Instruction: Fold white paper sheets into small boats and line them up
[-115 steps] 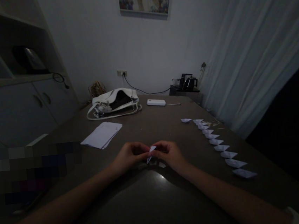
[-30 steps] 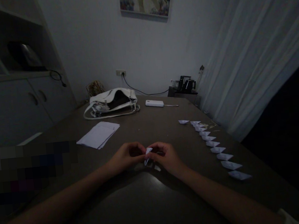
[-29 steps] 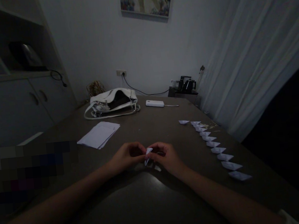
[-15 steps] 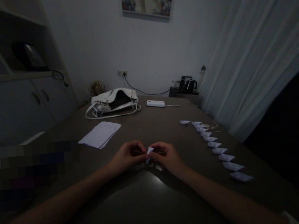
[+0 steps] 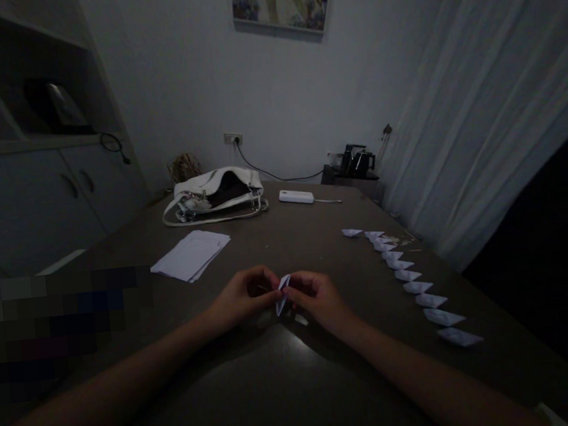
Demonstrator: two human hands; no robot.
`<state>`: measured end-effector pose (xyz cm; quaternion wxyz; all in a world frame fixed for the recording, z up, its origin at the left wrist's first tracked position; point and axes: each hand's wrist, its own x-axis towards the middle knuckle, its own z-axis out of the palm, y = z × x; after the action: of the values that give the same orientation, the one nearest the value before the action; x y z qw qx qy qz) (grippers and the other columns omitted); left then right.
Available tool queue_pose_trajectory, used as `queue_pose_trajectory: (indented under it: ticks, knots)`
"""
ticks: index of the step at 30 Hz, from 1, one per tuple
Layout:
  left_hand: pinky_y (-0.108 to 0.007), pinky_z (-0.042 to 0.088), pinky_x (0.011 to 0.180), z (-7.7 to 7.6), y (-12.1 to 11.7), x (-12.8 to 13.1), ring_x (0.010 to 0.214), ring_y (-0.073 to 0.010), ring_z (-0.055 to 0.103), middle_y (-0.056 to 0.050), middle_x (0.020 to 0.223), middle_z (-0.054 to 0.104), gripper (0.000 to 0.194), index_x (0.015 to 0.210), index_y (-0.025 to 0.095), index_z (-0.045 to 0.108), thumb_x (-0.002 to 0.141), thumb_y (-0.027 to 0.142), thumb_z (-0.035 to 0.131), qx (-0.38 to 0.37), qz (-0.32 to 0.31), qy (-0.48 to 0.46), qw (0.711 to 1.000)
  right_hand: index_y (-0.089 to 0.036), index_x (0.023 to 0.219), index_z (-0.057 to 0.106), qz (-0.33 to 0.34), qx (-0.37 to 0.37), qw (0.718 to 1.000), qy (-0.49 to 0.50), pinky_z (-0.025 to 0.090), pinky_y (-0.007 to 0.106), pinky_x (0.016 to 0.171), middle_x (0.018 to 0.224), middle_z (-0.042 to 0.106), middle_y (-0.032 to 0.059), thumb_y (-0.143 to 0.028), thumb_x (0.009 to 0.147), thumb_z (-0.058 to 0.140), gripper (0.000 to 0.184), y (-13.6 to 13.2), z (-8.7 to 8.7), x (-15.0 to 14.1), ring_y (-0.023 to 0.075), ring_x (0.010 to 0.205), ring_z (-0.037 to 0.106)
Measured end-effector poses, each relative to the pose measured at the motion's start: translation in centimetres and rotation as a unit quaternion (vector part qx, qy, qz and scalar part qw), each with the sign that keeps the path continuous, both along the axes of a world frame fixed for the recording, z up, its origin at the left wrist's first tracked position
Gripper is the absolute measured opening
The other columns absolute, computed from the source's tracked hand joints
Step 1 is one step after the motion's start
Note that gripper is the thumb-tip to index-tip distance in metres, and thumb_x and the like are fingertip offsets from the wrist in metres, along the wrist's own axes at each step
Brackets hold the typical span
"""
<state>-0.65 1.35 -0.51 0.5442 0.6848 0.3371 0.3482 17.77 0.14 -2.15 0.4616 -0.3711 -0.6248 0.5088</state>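
Observation:
Between my two hands, above the middle of the table (image 5: pixel 222 406), is a small white paper boat (image 5: pixel 281 303), its long tips pointing toward and away from me. My left hand (image 5: pixel 246 295) pinches it from the left with thumb and fingers. From the right, my right hand (image 5: pixel 317 298) grips it the same way, and the fingers hide part of its middle. Along the table's right side runs a row of several folded paper boats (image 5: pixel 443 317). A stack of white paper sheets (image 5: pixel 190 257) lies beyond my left hand.
A white handbag (image 5: pixel 221 189) with an open top sits at the far left of the table. To its right lies a white power bank (image 5: pixel 296 197) with a short cable. A black kettle (image 5: pixel 361 162) stands on a low stand behind. White curtains (image 5: pixel 456 123) hang at the right.
The paper boat between my fingers shows longer and more opened out than before. My hands have barely shifted, and everything else on the table stays in place.

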Motion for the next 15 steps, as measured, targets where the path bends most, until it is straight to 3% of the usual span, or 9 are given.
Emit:
queue_pose_trajectory:
  ticks: [15]
  knots:
    - [-0.030,0.048,0.071,-0.21,-0.10,0.22,0.076,-0.0161,0.061,-0.005,0.084,0.063,0.026,0.091,0.013,0.056,0.076,0.032,0.064,0.039,0.030,0.000,0.999,-0.014,0.088,0.067,0.008,0.011,1.000,-0.007,0.045,0.024,0.056,0.074,0.065,0.0040,-0.036,0.075,0.066,0.025,-0.01,-0.13,0.05,0.0128,0.062,0.059]
